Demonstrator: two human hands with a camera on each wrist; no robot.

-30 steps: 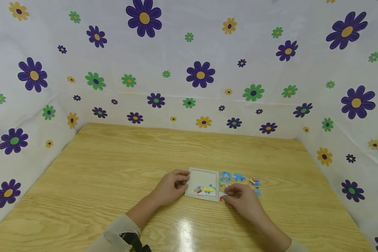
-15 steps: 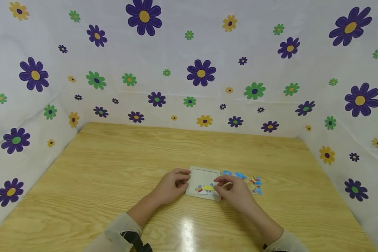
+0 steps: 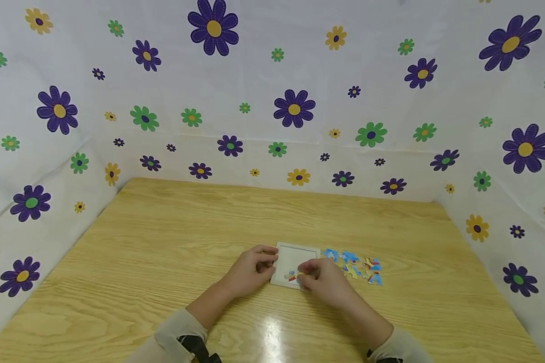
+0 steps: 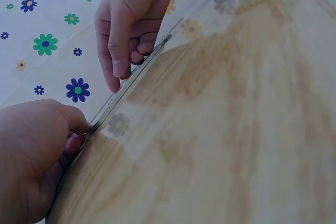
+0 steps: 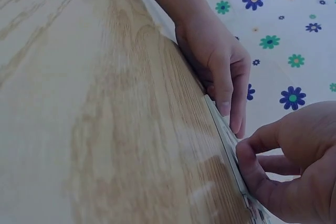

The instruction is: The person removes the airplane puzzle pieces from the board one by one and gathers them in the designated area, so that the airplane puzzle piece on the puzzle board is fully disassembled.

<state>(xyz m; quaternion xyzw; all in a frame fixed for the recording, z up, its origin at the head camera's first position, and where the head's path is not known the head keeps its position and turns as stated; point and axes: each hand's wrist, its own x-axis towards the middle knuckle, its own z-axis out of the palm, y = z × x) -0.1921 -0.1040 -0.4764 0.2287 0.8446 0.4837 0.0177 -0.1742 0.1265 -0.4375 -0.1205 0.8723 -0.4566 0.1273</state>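
Note:
The jigsaw tray, square and pale with a raised rim, lies flat on the table. My left hand grips its left edge between thumb and fingers; the left wrist view also shows this hand at the thin tray. Over the tray's lower right part, my right hand has curled fingers and pinches at a puzzle piece, mostly hidden by the fingertips. Seen from the right wrist, thumb and forefinger of that hand meet at the tray surface. A small red and blue picture piece shows inside the tray.
Several loose jigsaw pieces, blue, yellow and red, lie just right of the tray. The wooden table is bounded at the back and sides by a white flowered cloth.
My right hand has moved left from the loose pieces beside the tray to over its lower right part, covering pieces seen there before. My left hand keeps its grip on the tray.

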